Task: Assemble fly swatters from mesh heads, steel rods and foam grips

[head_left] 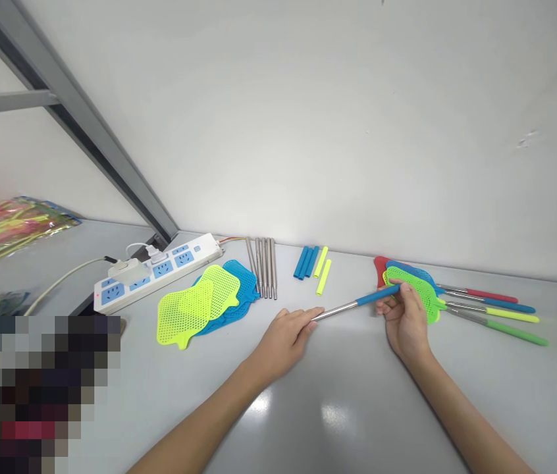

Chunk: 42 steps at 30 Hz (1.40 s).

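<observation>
Left of the left hand, flat, perforated yellow-green plastic paddles (184,313) are overlapping blue perforated plastic paddles (246,283); slim silver metal rods (266,270) are lying just beyond the hand. The left hand (292,332) is gripping another silver metal rod (335,311). The right hand (405,316) is pinching the end of its blue tubular sleeve (377,295), with long-handled, multicoloured swatters (424,296) lying beside and behind. Good handling probably means the left hand is bracing while the right is keeping sleeve and rod in line.

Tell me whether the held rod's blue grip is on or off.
On: the silver rod runs straight into the blue grip, at the right hand.
</observation>
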### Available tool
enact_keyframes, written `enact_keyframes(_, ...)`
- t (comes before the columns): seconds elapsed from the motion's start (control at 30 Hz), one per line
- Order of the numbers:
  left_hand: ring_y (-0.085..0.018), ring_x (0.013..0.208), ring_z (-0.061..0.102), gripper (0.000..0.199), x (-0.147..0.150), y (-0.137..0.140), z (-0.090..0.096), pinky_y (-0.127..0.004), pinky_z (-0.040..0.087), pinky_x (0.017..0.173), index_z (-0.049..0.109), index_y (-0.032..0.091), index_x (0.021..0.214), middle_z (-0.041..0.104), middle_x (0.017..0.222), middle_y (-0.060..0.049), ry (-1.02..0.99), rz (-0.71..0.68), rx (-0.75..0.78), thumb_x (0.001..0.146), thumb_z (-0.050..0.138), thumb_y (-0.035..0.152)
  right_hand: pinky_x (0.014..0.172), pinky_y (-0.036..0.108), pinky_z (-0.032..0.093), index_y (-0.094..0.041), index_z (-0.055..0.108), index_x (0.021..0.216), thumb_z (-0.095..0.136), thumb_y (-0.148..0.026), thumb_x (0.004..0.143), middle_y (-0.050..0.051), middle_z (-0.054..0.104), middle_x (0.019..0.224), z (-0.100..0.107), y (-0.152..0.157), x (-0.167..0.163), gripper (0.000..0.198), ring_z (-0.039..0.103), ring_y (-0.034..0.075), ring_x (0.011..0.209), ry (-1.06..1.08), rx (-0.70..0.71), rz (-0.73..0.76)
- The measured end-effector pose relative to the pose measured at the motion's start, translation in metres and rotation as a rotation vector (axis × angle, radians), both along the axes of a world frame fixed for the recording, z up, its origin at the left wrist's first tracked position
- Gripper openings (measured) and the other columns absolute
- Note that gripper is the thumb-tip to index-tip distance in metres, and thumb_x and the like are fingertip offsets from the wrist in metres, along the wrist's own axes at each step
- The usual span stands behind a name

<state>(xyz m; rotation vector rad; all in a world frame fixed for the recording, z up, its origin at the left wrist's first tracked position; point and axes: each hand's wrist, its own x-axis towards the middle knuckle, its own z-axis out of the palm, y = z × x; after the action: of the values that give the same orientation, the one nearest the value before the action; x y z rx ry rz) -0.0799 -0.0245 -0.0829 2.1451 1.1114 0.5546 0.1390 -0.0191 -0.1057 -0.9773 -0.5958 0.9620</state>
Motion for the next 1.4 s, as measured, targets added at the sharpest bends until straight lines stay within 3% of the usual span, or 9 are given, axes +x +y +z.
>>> enact_keyframes(0.1,-0.016,0.077,0.047,0.037,0.000,0.000,0.001,-0.030,0.033,0.074,0.048,0.023,0.109,0.058,0.092,-0.002,-0.017,0.015,-0.019,0.087,0.019,0.033,0.042,0.023,0.039,-0.014,0.058,0.084,0.050,-0.038,0.074,0.001,0.053,0.053,-0.002,-0.001,-0.002,0.027,0.049,0.011,0.045,-0.093,-0.037,0.065)
enact_keyframes(0.4,-0.015,0.064,0.043,0.033,0.002,-0.002,0.004,-0.029,0.033,0.066,0.050,0.020,0.086,0.054,0.072,0.000,0.058,0.027,0.004,0.087,0.019,0.033,0.041,0.023,0.038,-0.014,0.060,0.073,0.051,-0.034,0.074,0.001,0.052,0.052,-0.002,0.000,0.000,0.022,0.049,0.011,0.046,-0.083,-0.046,0.101)
enact_keyframes(0.47,-0.014,0.061,0.042,0.034,0.003,-0.003,0.004,-0.029,0.032,0.067,0.049,0.020,0.084,0.054,0.069,0.000,0.074,0.011,0.034,0.088,0.017,0.032,0.043,0.024,0.040,-0.014,0.059,0.067,0.053,-0.034,0.072,0.002,0.053,0.056,-0.001,0.000,-0.002,0.021,0.049,0.012,0.049,-0.019,-0.049,0.100)
enact_keyframes(0.57,-0.013,0.056,0.041,0.035,0.005,-0.006,0.003,-0.029,0.031,0.065,0.047,0.019,0.080,0.052,0.064,0.001,0.132,-0.015,0.085,0.088,0.014,0.030,0.059,0.028,0.045,-0.015,0.056,0.058,0.052,-0.033,0.071,0.004,0.054,0.065,0.002,-0.004,-0.009,0.021,0.052,0.014,0.065,0.151,-0.053,0.131)
enact_keyframes(0.7,-0.013,0.052,0.039,0.032,0.007,-0.013,0.000,-0.028,0.029,0.061,0.043,0.019,0.078,0.052,0.061,0.001,0.247,-0.041,0.147,0.088,0.013,0.026,0.073,0.035,0.043,-0.018,0.046,0.053,0.045,-0.034,0.072,0.003,0.050,0.068,0.007,-0.013,-0.022,0.025,0.050,0.014,0.069,0.437,-0.119,0.331)
enact_keyframes(0.83,-0.014,0.049,0.041,0.030,0.014,-0.024,-0.001,-0.029,0.029,0.060,0.042,0.019,0.078,0.054,0.059,0.000,0.358,-0.065,0.157,0.088,0.014,0.022,0.063,0.031,0.044,-0.019,0.034,0.050,0.043,-0.034,0.073,-0.004,0.031,0.052,0.011,-0.023,-0.024,0.028,0.038,0.010,0.049,0.607,-0.088,0.389)
enact_keyframes(0.97,-0.014,0.048,0.042,0.027,0.023,-0.038,-0.003,-0.030,0.029,0.060,0.042,0.017,0.076,0.054,0.060,-0.001,0.427,-0.089,0.149,0.086,0.017,0.016,0.047,0.024,0.037,-0.019,0.027,0.049,0.042,-0.031,0.074,-0.006,0.020,0.048,0.013,-0.031,-0.022,0.032,0.029,0.008,0.043,0.734,-0.079,0.377)
enact_keyframes(1.2,-0.017,0.060,0.048,0.021,0.027,-0.057,-0.003,-0.030,0.028,0.055,0.044,0.017,0.077,0.054,0.074,-0.005,0.561,-0.158,0.170,0.076,0.029,0.003,0.042,0.023,0.032,-0.018,0.025,0.049,0.044,-0.032,0.075,-0.006,0.018,0.045,0.017,-0.038,-0.023,0.035,0.025,0.007,0.040,0.759,-0.117,0.377)
enact_keyframes(1.4,-0.017,0.058,0.049,0.019,0.026,-0.059,0.005,-0.027,0.027,0.050,0.043,0.019,0.085,0.055,0.072,-0.003,0.544,-0.103,-0.040,0.079,0.028,0.008,0.043,0.022,0.032,-0.018,0.027,0.049,0.045,-0.032,0.075,-0.006,0.021,0.044,0.018,-0.039,-0.028,0.035,0.026,0.007,0.040,0.826,-0.116,0.397)
